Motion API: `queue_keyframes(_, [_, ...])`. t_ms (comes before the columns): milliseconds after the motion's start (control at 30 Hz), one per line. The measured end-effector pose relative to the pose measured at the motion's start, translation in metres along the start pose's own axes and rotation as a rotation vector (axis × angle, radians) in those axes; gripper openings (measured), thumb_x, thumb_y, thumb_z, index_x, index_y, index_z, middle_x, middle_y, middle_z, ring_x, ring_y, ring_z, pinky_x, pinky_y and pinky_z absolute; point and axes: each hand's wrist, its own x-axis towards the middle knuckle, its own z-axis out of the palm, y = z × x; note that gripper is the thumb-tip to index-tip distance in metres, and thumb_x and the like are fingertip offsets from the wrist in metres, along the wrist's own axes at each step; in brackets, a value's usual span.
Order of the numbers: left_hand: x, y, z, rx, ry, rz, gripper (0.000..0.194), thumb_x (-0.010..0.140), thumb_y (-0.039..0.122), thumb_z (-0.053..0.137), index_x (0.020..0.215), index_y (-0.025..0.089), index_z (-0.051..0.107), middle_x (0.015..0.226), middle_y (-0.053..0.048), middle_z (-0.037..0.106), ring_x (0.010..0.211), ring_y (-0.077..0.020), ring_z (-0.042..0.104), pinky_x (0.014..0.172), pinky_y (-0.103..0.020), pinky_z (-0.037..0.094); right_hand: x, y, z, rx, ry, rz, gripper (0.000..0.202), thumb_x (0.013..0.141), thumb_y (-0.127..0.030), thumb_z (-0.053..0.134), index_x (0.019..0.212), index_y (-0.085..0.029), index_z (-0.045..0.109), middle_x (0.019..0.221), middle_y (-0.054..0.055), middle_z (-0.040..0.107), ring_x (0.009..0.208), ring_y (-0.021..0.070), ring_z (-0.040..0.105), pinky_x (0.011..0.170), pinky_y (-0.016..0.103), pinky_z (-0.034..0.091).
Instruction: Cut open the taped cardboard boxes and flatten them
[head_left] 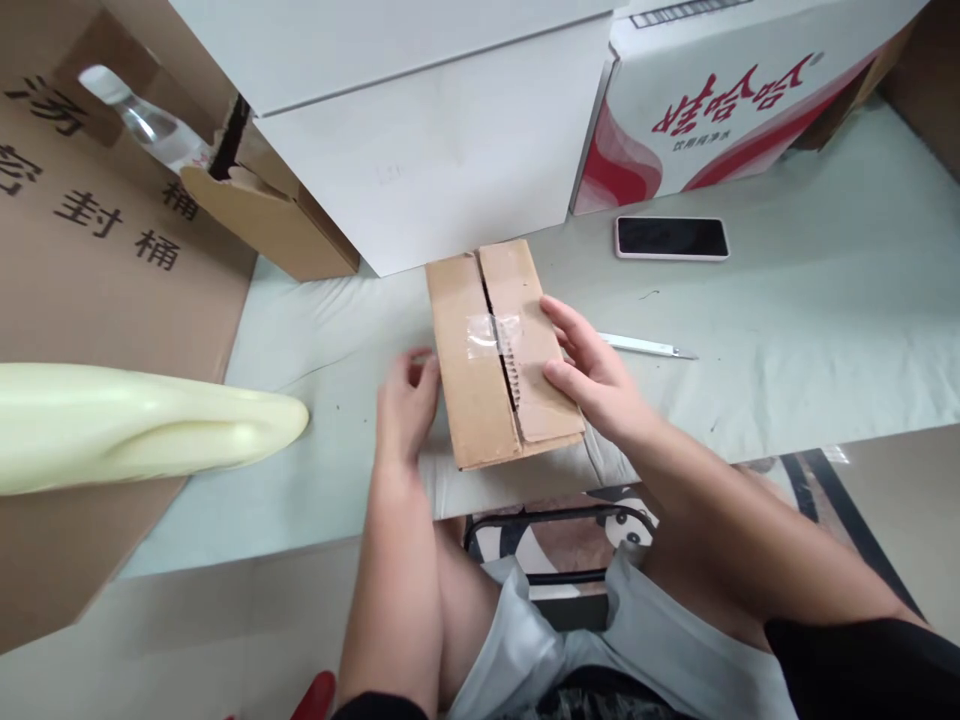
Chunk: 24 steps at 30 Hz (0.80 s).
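A small brown cardboard box (465,390) lies on the pale green cloth of the table, its top flaps nearly closed with a piece of clear tape across the seam. My right hand (592,370) grips the box's right side, fingertips and thumb on the top flap. At the box's left side is my left hand (409,400), slightly blurred, with its fingers curled near the cardboard; whether they press on it is hard to see. A white pen-like tool (637,345) with a pointed tip lies just right of my right hand.
Behind the box stand a large white box (450,150) and a red-and-white carton (697,130). A phone (671,238) lies at the right. On the left are a pale yellow curved object (150,430), an open cardboard box (277,220) and a bottle (150,125).
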Motion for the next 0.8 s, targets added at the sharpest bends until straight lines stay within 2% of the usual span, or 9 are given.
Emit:
queue_keyframes(67, [0.000,0.005,0.003,0.029,0.022,0.237,0.058,0.084,0.062,0.080,0.129,0.027,0.070,0.139,-0.009,0.070,0.136,-0.0304,0.063,0.103,-0.040,0.056,0.001,0.002,0.003,0.020,-0.022,0.003,0.069,0.095,-0.059,0.065,0.157,-0.034,0.048,0.174,0.008,0.040,0.155,0.0321,0.047,0.122,0.052,0.050])
queue_keyframes(133, [-0.002,0.010,0.006,0.102,-0.066,0.487,0.063,0.091,0.070,0.066,0.138,0.028,0.066,0.159,-0.007,0.057,0.154,-0.0359,0.047,0.118,-0.049,0.047,0.001,0.001,0.006,0.028,-0.046,-0.005,0.062,0.095,-0.054,0.065,0.152,-0.033,0.054,0.172,0.009,0.042,0.151,0.0318,0.051,0.119,0.052,0.052])
queue_keyframes(200, [-0.004,0.013,0.008,0.218,-0.178,0.607,0.057,0.097,0.068,0.057,0.136,0.028,0.068,0.165,-0.006,0.050,0.160,-0.0381,0.038,0.127,-0.055,0.038,0.002,0.000,0.006,0.016,-0.071,-0.019,0.057,0.096,-0.051,0.063,0.149,-0.032,0.055,0.169,0.010,0.046,0.148,0.0314,0.054,0.115,0.051,0.054])
queue_keyframes(300, [-0.006,0.014,0.009,0.341,-0.196,0.641,0.047,0.099,0.062,0.055,0.129,0.029,0.071,0.166,-0.007,0.049,0.160,-0.0352,0.038,0.132,-0.057,0.032,0.004,0.001,-0.003,-0.089,-0.031,-0.081,0.049,0.100,-0.049,0.053,0.145,-0.031,0.058,0.157,0.011,0.059,0.141,0.0302,0.059,0.110,0.051,0.056])
queue_keyframes(400, [-0.006,0.011,0.007,0.364,-0.168,0.648,0.048,0.099,0.064,0.054,0.127,0.029,0.071,0.162,-0.007,0.051,0.159,-0.0350,0.039,0.132,-0.057,0.032,0.006,0.008,-0.024,-0.454,0.142,-0.087,0.043,0.099,-0.041,0.049,0.134,-0.023,0.065,0.138,0.015,0.069,0.129,0.0334,0.065,0.108,0.054,0.054])
queue_keyframes(500, [-0.006,0.009,0.003,0.354,-0.173,0.657,0.047,0.100,0.061,0.052,0.129,0.029,0.070,0.162,-0.007,0.051,0.160,-0.0346,0.037,0.133,-0.057,0.030,0.007,0.017,-0.048,-0.978,0.259,0.083,0.044,0.093,-0.034,0.054,0.130,-0.015,0.070,0.135,0.022,0.069,0.125,0.0424,0.063,0.106,0.060,0.050])
queue_keyframes(600, [-0.005,0.009,0.000,0.324,-0.195,0.668,0.044,0.102,0.057,0.053,0.132,0.031,0.070,0.163,-0.006,0.050,0.160,-0.0333,0.036,0.133,-0.057,0.030,0.007,0.024,-0.064,-1.262,0.209,0.306,0.039,0.094,-0.033,0.054,0.124,-0.017,0.073,0.130,0.023,0.071,0.116,0.0437,0.066,0.094,0.057,0.051])
queue_keyframes(700, [-0.006,0.010,0.001,0.309,-0.199,0.671,0.042,0.102,0.054,0.054,0.133,0.031,0.070,0.162,-0.007,0.051,0.160,-0.0330,0.037,0.133,-0.056,0.030,0.008,0.022,-0.070,-1.256,0.212,0.410,0.025,0.095,-0.030,0.054,0.105,-0.019,0.074,0.110,0.018,0.075,0.096,0.0345,0.069,0.079,0.045,0.050])
queue_keyframes(800, [-0.011,0.010,0.010,0.311,-0.173,0.676,0.041,0.103,0.053,0.052,0.131,0.029,0.070,0.161,-0.008,0.051,0.157,-0.0331,0.041,0.132,-0.056,0.034,0.012,0.007,-0.072,-0.969,0.462,0.253,0.009,0.091,-0.030,0.062,0.091,-0.021,0.065,0.086,0.009,0.070,0.072,0.0227,0.063,0.067,0.037,0.046])
